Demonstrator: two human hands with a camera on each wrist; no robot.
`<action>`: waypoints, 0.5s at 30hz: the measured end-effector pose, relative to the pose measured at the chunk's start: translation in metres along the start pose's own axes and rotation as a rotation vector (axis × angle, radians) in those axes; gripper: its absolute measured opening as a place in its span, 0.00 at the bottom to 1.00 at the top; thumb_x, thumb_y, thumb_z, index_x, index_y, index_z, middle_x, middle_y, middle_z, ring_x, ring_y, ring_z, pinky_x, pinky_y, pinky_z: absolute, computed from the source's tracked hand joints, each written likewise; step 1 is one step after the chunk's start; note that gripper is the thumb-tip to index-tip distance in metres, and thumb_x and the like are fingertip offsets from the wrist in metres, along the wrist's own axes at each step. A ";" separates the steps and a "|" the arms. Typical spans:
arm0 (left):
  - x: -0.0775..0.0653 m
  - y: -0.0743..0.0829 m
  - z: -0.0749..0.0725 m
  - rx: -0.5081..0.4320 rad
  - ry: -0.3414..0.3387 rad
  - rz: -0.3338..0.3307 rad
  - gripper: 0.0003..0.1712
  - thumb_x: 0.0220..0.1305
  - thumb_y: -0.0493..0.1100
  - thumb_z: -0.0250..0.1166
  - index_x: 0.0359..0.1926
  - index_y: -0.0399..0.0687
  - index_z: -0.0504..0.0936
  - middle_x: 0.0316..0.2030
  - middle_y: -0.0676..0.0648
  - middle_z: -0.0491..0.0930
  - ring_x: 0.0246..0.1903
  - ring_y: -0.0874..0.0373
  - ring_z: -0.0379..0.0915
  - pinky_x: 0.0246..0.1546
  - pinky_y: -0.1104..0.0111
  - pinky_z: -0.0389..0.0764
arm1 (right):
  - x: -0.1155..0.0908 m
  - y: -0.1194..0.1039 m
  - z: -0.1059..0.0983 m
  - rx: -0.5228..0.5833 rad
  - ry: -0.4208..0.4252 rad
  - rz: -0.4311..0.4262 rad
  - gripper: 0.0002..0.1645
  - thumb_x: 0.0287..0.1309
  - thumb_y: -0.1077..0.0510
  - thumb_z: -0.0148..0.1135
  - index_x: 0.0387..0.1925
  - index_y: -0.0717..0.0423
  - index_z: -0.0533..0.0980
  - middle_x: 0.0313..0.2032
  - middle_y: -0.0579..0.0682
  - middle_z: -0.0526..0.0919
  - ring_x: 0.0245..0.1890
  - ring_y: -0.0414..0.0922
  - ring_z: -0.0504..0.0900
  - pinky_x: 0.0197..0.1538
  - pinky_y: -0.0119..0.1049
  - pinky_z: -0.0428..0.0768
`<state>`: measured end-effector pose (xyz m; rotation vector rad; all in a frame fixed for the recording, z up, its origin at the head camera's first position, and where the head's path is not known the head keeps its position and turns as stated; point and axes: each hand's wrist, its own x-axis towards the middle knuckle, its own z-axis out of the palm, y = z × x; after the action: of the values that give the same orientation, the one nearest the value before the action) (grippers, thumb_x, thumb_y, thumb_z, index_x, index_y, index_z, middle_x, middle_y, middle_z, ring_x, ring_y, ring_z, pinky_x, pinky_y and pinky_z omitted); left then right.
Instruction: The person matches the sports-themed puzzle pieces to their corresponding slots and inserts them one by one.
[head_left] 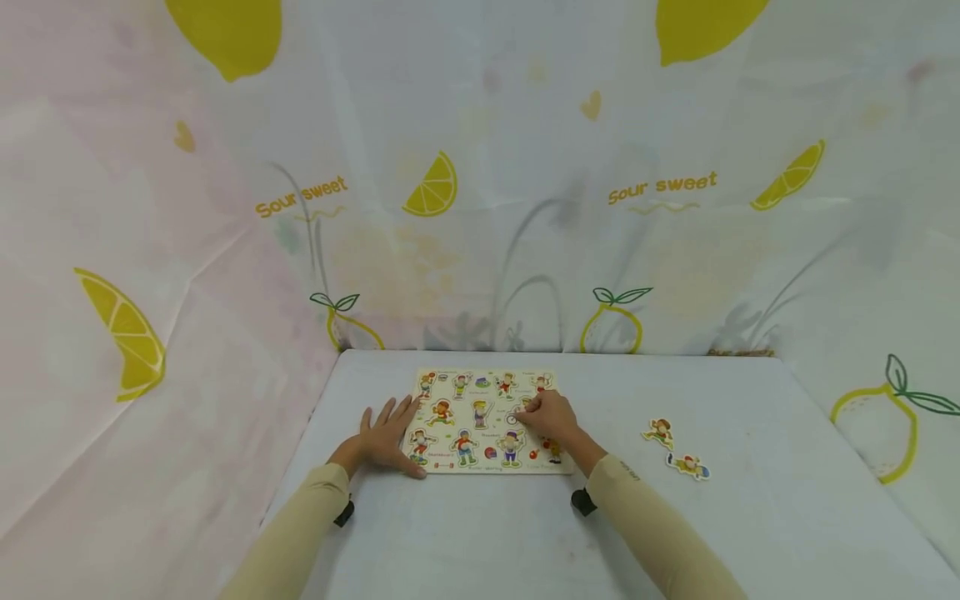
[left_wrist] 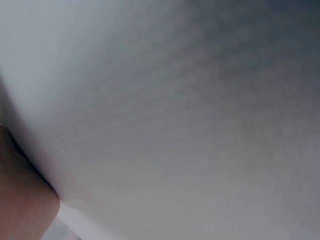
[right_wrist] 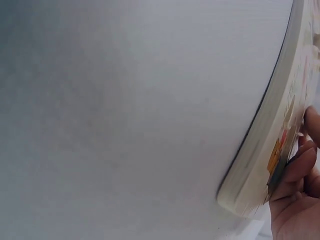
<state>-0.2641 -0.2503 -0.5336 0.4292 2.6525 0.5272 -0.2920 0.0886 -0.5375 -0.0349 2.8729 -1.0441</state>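
A wooden puzzle board (head_left: 450, 471) with cartoon sports figures lies on the white table. My left hand (head_left: 384, 439) rests with fingers spread along its left edge, thumb at the near left corner. Over the board's right part, my right hand (head_left: 553, 419) pinches a cyclist puzzle piece (head_left: 513, 419) between thumb and curled fingers; most of this piece is hidden by the fingers. In the right wrist view, the curled fingers (right_wrist: 302, 162) are right at the board's face, beside its thick pale edge (right_wrist: 250, 170). Only a bit of skin shows in the left wrist view.
Two loose figure pieces, a running figure (head_left: 660, 432) and one with a blue end (head_left: 687, 466), lie on the table (head_left: 750, 517) right of the board. A lemon-print cloth (head_left: 495, 250) hangs behind the table and along its sides.
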 end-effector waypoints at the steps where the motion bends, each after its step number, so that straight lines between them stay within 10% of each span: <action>1: 0.000 0.001 -0.001 0.001 0.003 0.000 0.85 0.31 0.77 0.75 0.79 0.48 0.36 0.79 0.41 0.33 0.77 0.37 0.23 0.69 0.35 0.22 | 0.000 0.000 -0.001 0.008 -0.006 0.006 0.17 0.52 0.46 0.75 0.28 0.55 0.82 0.26 0.47 0.83 0.20 0.40 0.74 0.22 0.30 0.70; 15: 0.003 0.000 0.003 0.025 0.023 0.000 0.83 0.33 0.75 0.76 0.79 0.47 0.38 0.79 0.40 0.35 0.77 0.36 0.26 0.69 0.33 0.26 | -0.014 0.001 -0.010 0.233 -0.186 -0.006 0.45 0.46 0.41 0.78 0.58 0.58 0.66 0.38 0.53 0.74 0.32 0.45 0.72 0.31 0.35 0.71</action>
<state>-0.2657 -0.2484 -0.5373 0.4325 2.6834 0.5022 -0.2792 0.0965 -0.5300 -0.1180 2.5725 -1.2955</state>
